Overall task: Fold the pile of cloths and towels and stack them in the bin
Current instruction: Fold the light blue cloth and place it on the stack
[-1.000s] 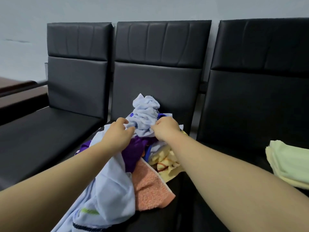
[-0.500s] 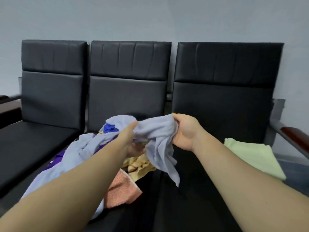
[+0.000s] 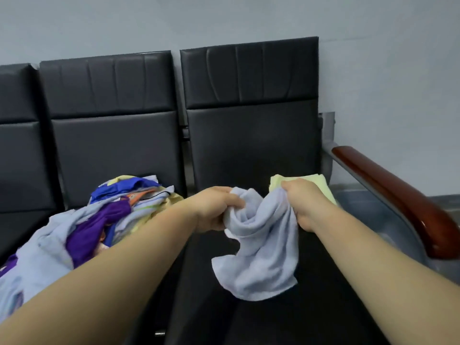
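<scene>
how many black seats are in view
3 seats: one cut off at left, one behind the cloth pile, one beside the wooden armrest; more may lie off-frame.

Both hands, left hand (image 3: 216, 207) and right hand (image 3: 302, 200), grip a crumpled pale-blue towel (image 3: 261, 247) above the black seat (image 3: 249, 319).

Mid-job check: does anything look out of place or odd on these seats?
Nothing damaged or spilled. The blue towel hangs twisted between the left hand and right hand; the pile sprawls unfolded on the middle chair.
</scene>
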